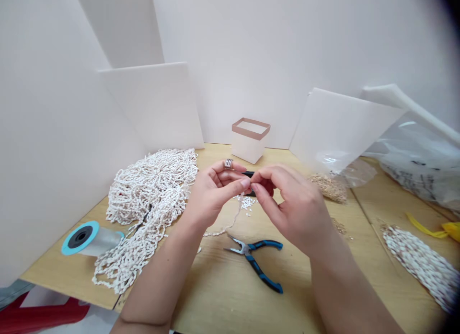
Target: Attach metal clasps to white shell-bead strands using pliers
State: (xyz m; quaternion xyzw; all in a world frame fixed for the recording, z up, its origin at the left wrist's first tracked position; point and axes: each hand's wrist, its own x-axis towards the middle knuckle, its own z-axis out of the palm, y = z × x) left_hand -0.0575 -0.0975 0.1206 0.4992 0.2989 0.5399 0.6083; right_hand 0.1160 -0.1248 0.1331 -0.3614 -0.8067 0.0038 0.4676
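Observation:
My left hand (224, 185), with a ring on one finger, pinches the end of a strand of small white beads (235, 219). The strand hangs below and trails left along the table. Fingertip to fingertip with it, my right hand (283, 192) is closed in a pinch; what lies between its fingers is too small to make out. Loose white beads (246, 203) lie under the hands, by a dark object (248, 174) mostly hidden behind the fingers. Nearer to me, needle-nose pliers (247, 250) with blue and black handles rest with jaws apart.
At left, a big heap of beaded strands (151, 185) lies beside a spool of clear line (89, 240). A white box (247, 149) with a brown rim stands behind. To the right are small beige pieces (328, 186), plastic bags (424, 156) and a bundle of strands (420, 262).

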